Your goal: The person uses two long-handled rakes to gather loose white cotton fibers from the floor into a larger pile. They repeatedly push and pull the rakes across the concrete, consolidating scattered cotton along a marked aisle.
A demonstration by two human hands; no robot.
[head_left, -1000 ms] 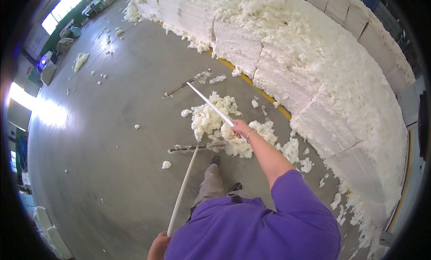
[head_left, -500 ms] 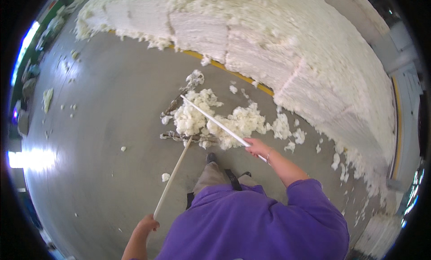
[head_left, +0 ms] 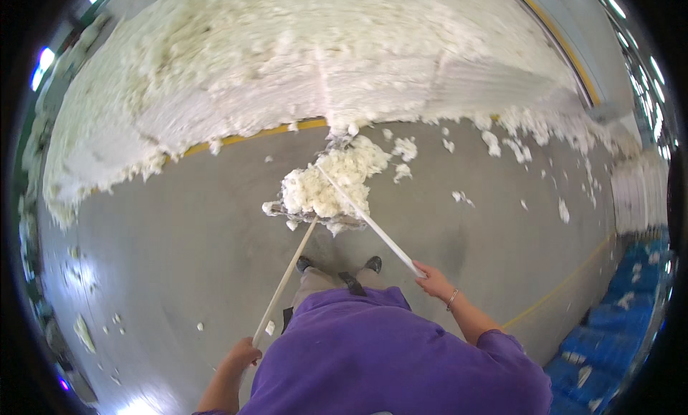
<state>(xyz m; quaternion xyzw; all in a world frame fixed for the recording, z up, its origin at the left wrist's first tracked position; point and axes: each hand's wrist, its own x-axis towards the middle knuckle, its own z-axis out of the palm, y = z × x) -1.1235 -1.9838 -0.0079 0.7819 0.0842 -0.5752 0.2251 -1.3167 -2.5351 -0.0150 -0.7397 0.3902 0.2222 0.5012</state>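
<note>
My left hand (head_left: 244,353) is closed round the upper end of a cream mop handle (head_left: 285,279). It slants down to a narrow, grey, fluff-coated head (head_left: 337,220), which looks like a dust mop's and lies on the near side of a heap of white cotton fluff (head_left: 322,185). Farther right, my right hand (head_left: 433,281) grips a white mop handle (head_left: 376,230). That one crosses over the fluff, and its lower end reaches the heap's middle. The head of the white handle is mostly hidden in the fluff. The heap rests on the floor in front of my feet.
A long wall of stacked white cotton bales (head_left: 287,85) curves across the far side, along a yellow floor line (head_left: 251,135). Loose tufts (head_left: 405,149) dot the grey floor (head_left: 193,221). Blue wrapped bundles (head_left: 623,307) stand at the right, below another white bale (head_left: 640,193).
My view has turned to the right, bringing the blue bundles in. The fluff is gathered into a tighter heap nearer the bales, and the two handles' lower ends remain close together.
</note>
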